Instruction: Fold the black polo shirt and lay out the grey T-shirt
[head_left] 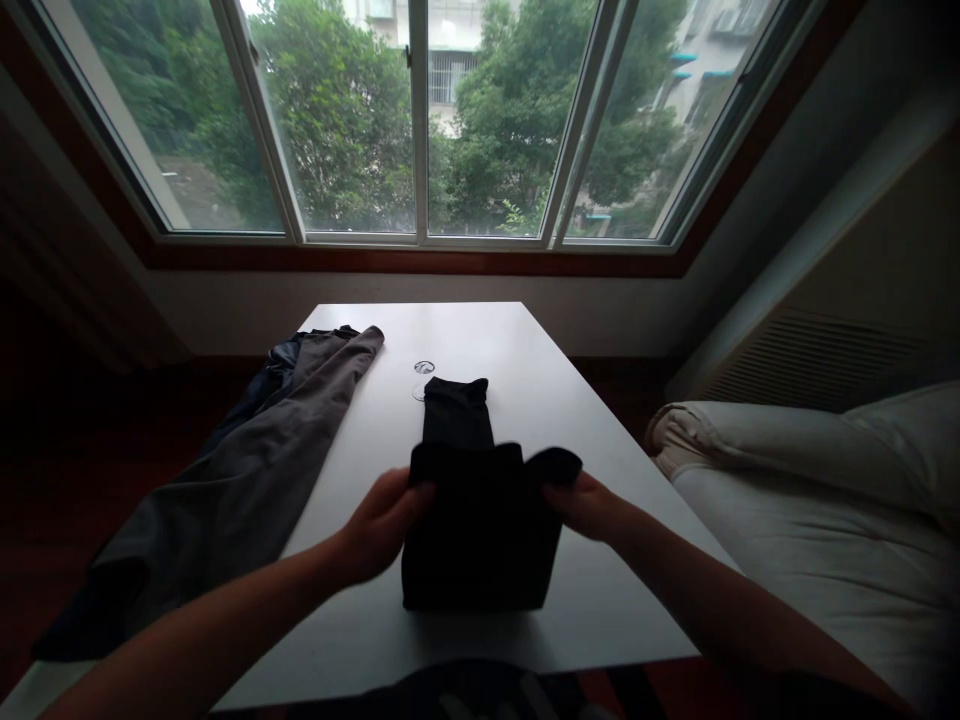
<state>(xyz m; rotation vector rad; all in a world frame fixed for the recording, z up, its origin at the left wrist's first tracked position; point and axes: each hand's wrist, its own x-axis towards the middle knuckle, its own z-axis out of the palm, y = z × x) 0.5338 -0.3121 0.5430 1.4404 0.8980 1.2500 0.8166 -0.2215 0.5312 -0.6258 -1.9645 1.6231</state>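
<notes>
A black garment [480,540] hangs between my two hands, its near part raised above the table in a dark, roughly square panel with a wavy top edge. My left hand [386,520] pinches its left edge, thumb on the near side. On the opposite edge my right hand [589,503] grips the cloth beside a curled-over corner. Beyond the raised panel, a narrow black length like a trouser leg [457,415] lies on the white table [600,440]. Most of my fingers are hidden behind the cloth.
Grey trousers [300,450] lie along the table's left side, over a dark blue garment [259,395]. Two small round marks [424,367] show on the tabletop. At the right is pale bedding [810,500]. A wide window [420,130] stands behind the table.
</notes>
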